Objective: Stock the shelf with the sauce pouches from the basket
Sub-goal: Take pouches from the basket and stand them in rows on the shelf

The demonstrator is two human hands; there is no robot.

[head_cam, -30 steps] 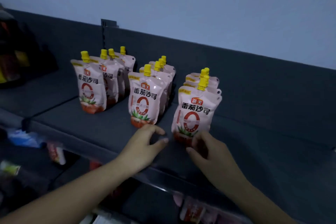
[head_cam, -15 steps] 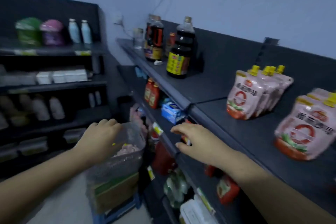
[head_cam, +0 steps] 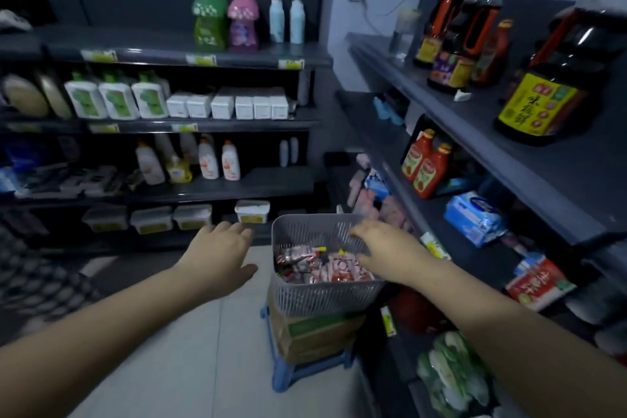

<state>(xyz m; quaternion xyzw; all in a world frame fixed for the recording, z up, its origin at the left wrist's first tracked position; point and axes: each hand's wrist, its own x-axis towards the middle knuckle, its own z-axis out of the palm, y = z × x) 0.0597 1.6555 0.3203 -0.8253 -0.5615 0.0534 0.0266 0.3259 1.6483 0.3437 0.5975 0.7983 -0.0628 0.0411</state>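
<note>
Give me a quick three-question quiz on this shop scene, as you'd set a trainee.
1. The grey basket rests on: A) the floor; B) a cardboard box; C) a shelf.
2. True or false: the left hand grips a bottle.
3. Which hand is above the sauce pouches in the basket?
Key: 1 B. 2 False; its fingers are spread and hold nothing. 3 The right hand.
</note>
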